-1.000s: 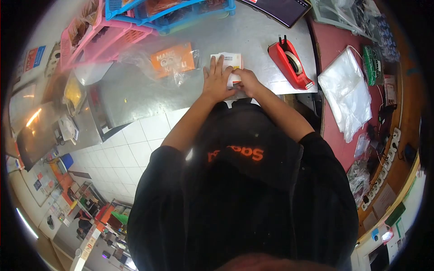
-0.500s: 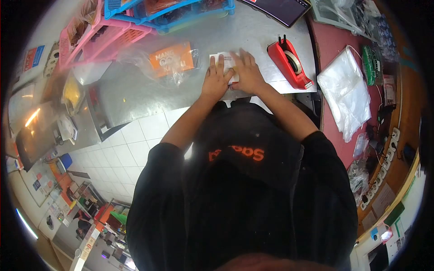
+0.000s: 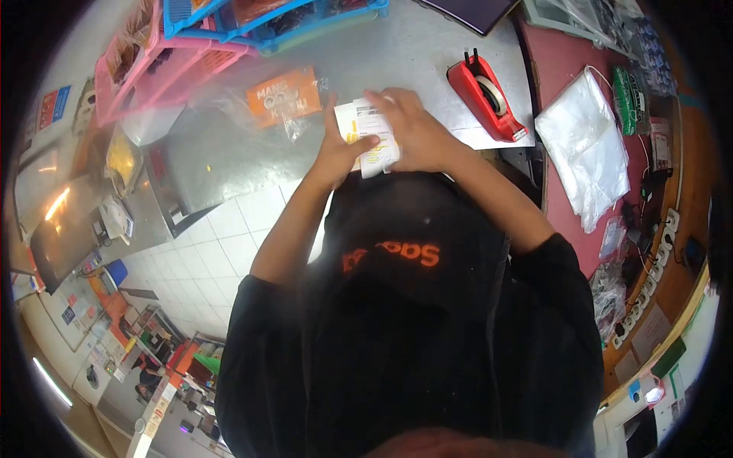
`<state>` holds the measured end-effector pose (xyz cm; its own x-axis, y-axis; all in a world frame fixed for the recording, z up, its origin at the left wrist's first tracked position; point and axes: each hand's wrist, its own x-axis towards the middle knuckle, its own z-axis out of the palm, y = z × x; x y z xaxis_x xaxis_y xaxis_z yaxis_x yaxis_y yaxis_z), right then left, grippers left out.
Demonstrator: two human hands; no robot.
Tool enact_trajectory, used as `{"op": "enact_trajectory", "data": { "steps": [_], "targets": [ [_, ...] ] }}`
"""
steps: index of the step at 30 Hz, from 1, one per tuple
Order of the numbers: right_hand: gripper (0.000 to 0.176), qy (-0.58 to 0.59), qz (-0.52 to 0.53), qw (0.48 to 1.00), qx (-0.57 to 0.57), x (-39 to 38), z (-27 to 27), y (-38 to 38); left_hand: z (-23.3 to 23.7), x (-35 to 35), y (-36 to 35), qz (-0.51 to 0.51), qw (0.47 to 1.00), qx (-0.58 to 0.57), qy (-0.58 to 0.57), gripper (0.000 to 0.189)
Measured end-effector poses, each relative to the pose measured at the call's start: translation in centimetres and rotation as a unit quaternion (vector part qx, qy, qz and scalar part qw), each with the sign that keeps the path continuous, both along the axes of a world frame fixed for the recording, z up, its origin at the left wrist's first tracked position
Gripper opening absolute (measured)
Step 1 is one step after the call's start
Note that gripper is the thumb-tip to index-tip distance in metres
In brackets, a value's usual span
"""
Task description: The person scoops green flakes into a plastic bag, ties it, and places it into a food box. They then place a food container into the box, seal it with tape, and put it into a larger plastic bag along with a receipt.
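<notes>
A white printed paper [image 3: 365,128] with yellow marks is held up between my two hands at the near edge of the metal table. My left hand [image 3: 341,153] grips its left side, the thumb lying across the print. On the right side, my right hand [image 3: 412,130] has its fingers wrapped over the paper's edge. Left of the hands, an orange printed packet [image 3: 284,98] in clear plastic lies on the table. A red tape dispenser [image 3: 489,99] stands to the right of my hands.
Blue [image 3: 275,27] and pink baskets [image 3: 153,76] stand at the back left. A dark tablet [image 3: 477,9] lies at the far edge. White plastic bags [image 3: 584,149] rest on the red surface [image 3: 561,195] at right, beside a power strip [image 3: 649,278].
The paper was flat on the table under my spread hands; now it is lifted and gripped by both. My hands have shifted slightly left and toward my body.
</notes>
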<state>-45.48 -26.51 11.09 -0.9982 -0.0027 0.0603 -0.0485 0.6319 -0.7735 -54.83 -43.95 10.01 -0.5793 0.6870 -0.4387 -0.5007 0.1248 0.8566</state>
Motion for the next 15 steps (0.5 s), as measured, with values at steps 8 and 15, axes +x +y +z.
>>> {"op": "enact_trajectory", "data": {
  "steps": [8, 15],
  "targets": [
    [0.04, -0.093, -0.476, 0.871, 0.084, 10.5, -4.5, 13.6, 10.4, 1.9, 1.4, 0.044, 0.993, 0.053, -0.094, 0.073],
    [0.019, -0.256, -0.374, 0.89, -0.04, 11.7, -7.6, 15.8, 13.5, 2.8, 3.4, 0.063, 0.992, 0.074, -0.085, 0.074]
  ]
}}
